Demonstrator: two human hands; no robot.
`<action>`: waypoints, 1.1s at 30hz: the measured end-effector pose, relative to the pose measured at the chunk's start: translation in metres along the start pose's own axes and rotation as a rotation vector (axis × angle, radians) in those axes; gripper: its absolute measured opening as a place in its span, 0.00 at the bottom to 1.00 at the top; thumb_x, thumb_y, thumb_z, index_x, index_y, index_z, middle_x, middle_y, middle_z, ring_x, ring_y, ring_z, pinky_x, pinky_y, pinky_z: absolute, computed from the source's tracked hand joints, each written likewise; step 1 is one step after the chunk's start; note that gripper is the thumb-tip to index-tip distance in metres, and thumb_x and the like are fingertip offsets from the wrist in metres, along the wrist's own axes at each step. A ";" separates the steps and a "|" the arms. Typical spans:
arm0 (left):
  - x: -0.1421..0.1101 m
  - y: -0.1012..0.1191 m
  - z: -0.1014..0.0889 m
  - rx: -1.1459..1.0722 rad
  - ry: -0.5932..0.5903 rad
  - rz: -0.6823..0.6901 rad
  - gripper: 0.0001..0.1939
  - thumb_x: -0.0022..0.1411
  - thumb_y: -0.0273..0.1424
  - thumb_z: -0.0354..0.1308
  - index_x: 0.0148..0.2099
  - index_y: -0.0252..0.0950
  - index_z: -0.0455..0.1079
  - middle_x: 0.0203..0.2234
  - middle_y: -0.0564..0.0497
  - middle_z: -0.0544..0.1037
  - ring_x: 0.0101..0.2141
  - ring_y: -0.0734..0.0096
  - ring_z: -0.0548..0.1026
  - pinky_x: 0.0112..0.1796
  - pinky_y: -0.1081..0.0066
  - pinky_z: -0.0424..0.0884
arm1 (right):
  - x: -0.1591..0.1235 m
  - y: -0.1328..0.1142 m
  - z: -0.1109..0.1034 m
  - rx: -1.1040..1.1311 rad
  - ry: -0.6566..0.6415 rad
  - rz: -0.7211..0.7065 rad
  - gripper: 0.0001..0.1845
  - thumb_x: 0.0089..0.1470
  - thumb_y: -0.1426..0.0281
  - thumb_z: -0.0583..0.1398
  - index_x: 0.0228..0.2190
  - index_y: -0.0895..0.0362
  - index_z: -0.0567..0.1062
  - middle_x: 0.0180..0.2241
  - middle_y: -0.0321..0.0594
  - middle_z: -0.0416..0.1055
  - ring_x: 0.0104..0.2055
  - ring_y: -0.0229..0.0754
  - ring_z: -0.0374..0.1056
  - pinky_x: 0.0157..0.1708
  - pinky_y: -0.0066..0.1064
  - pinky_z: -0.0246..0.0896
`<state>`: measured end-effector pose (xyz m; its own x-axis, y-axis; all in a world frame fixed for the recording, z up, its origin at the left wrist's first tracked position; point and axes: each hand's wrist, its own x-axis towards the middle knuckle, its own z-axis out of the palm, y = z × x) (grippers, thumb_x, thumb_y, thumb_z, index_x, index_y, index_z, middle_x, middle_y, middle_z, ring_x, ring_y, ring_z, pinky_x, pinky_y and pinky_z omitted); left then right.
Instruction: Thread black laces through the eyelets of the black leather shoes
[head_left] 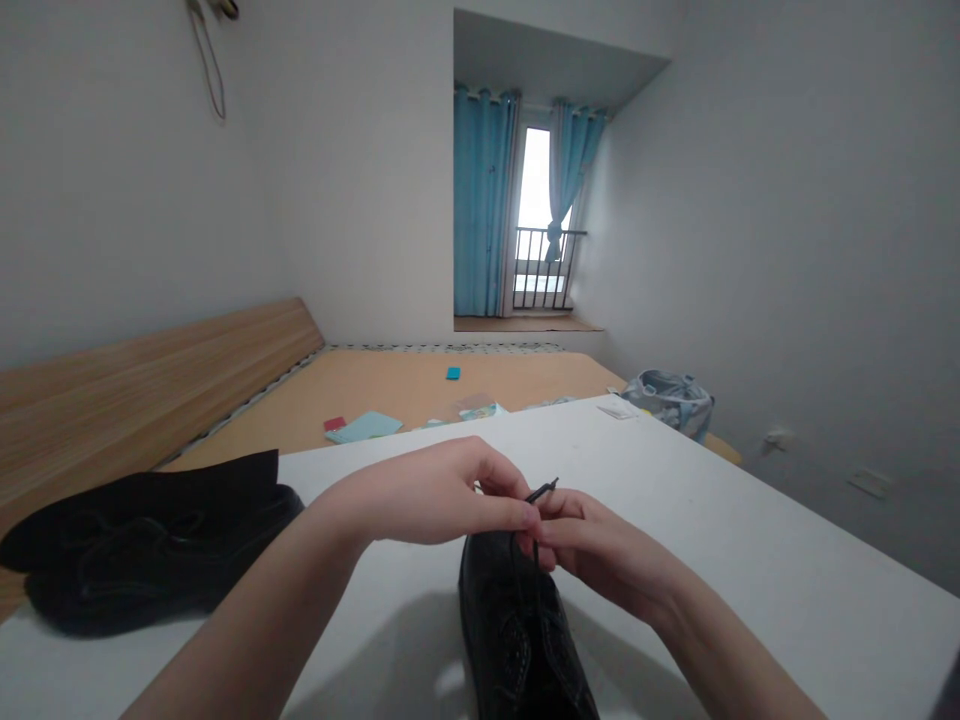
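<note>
A black lace-up shoe point(499, 610) stands on the white table in front of me, its toe pointing away. Above its toe, my left hand point(457, 490) pinches a black shoelace point(541, 490) between thumb and fingers. My right hand point(581, 530) meets it from the other side, its fingertips closed on the same lace. Two strands run down from the fingers to the shoe's eyelets, and the tips stick up past the fingers. Farther left, a second black shoe point(112, 570) lies with its lace tied and a flat black piece point(247, 480) behind it.
The white table point(750, 520) reaches far to the right. Beyond it is a bed point(405, 380) with a wooden headboard point(187, 360), light blue sheets point(367, 428) and small items. A patterned bag point(671, 400) stands past the table's far right edge.
</note>
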<state>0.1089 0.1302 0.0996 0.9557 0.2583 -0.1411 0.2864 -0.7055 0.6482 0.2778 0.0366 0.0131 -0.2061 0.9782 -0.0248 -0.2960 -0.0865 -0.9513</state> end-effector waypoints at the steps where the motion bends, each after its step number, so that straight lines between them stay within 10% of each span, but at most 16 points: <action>1: -0.001 0.001 -0.001 0.004 -0.002 0.000 0.17 0.61 0.43 0.50 0.35 0.37 0.75 0.20 0.57 0.63 0.23 0.77 0.58 0.24 0.75 0.54 | 0.001 0.001 -0.002 0.051 -0.024 0.012 0.08 0.45 0.68 0.66 0.27 0.62 0.76 0.26 0.36 0.68 0.26 0.31 0.60 0.27 0.22 0.53; 10: -0.008 0.007 0.003 0.065 0.051 -0.067 0.16 0.58 0.42 0.51 0.34 0.39 0.75 0.23 0.55 0.70 0.25 0.74 0.64 0.27 0.75 0.58 | 0.006 0.004 -0.012 0.356 0.092 -0.099 0.09 0.49 0.67 0.65 0.31 0.58 0.71 0.29 0.36 0.72 0.33 0.36 0.69 0.33 0.25 0.62; 14: -0.013 0.009 0.003 0.078 0.047 -0.133 0.19 0.59 0.42 0.48 0.27 0.37 0.73 0.22 0.54 0.71 0.24 0.74 0.65 0.29 0.74 0.60 | -0.002 -0.006 -0.014 0.422 0.149 -0.143 0.09 0.51 0.66 0.63 0.29 0.55 0.67 0.11 0.22 0.53 0.15 0.28 0.51 0.23 0.21 0.54; 17: -0.019 0.012 0.000 0.146 0.000 -0.268 0.19 0.58 0.43 0.47 0.27 0.38 0.74 0.18 0.55 0.69 0.20 0.74 0.63 0.24 0.73 0.58 | -0.020 -0.008 -0.018 0.107 0.236 -0.165 0.12 0.55 0.60 0.59 0.29 0.55 0.66 0.12 0.21 0.41 0.14 0.29 0.34 0.17 0.22 0.39; 22: -0.018 0.008 -0.001 0.293 -0.054 -0.468 0.16 0.54 0.38 0.48 0.25 0.38 0.74 0.17 0.53 0.72 0.19 0.72 0.65 0.21 0.71 0.54 | -0.067 0.000 -0.023 -0.639 0.517 -0.073 0.23 0.56 0.49 0.51 0.32 0.56 0.70 0.15 0.29 0.51 0.18 0.34 0.48 0.18 0.25 0.42; 29: -0.003 -0.015 0.010 0.691 0.237 -0.714 0.20 0.57 0.38 0.46 0.33 0.30 0.74 0.31 0.35 0.78 0.32 0.51 0.75 0.29 0.63 0.63 | -0.084 0.016 -0.002 -1.238 0.295 -0.069 0.16 0.59 0.61 0.47 0.40 0.49 0.72 0.35 0.39 0.75 0.35 0.44 0.70 0.35 0.32 0.61; 33: -0.004 -0.003 0.018 0.652 0.257 -0.465 0.18 0.58 0.37 0.48 0.45 0.33 0.70 0.43 0.39 0.75 0.43 0.53 0.72 0.40 0.60 0.65 | -0.068 0.021 0.013 -1.407 0.286 -0.018 0.15 0.50 0.58 0.58 0.36 0.54 0.72 0.33 0.41 0.75 0.33 0.48 0.69 0.31 0.33 0.60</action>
<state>0.1055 0.1195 0.0852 0.7082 0.7034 -0.0611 0.7044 -0.7098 -0.0072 0.2734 -0.0337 -0.0008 0.0290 0.9954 0.0911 0.8900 0.0158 -0.4557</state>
